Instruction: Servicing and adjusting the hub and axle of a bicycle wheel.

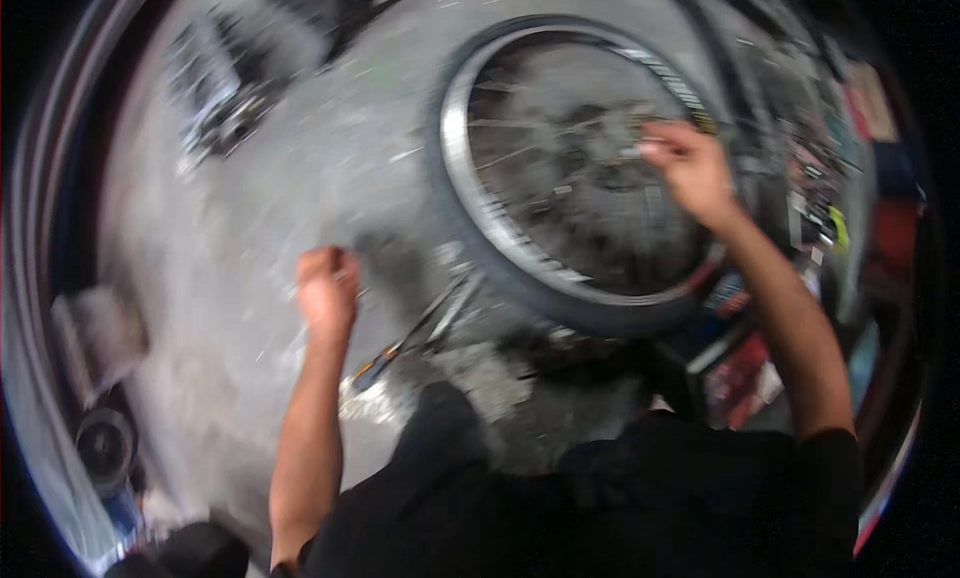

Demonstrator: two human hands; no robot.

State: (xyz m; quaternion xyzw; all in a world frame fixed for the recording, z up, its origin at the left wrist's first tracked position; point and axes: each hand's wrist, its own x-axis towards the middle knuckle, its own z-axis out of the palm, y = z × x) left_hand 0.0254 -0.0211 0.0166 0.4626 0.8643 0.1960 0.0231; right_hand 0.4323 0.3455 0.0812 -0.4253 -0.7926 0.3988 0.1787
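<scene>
A bicycle wheel (457, 143) with a black tyre, silver rim and thin spokes lies on the floor ahead of me. Over its right side is my right hand (690, 168), fingers pinched together; a small pale spot shows at their tips, too blurred to name. My left hand (328, 286) is curled closed above the bare floor, left of the wheel and apart from it. Whatever its fingers hold, if anything, cannot be made out. Between that hand and the tyre lie a screwdriver (374, 366) with a dark and orange handle and another slim metal tool (455, 310).
A silver metal machine part (225, 108) lies on the floor at the far left. Cluttered tools and small parts (815, 193) line the right side. At the left edge are a pale box-like object (100, 338) and a dark round part (105, 446). The picture is motion-blurred.
</scene>
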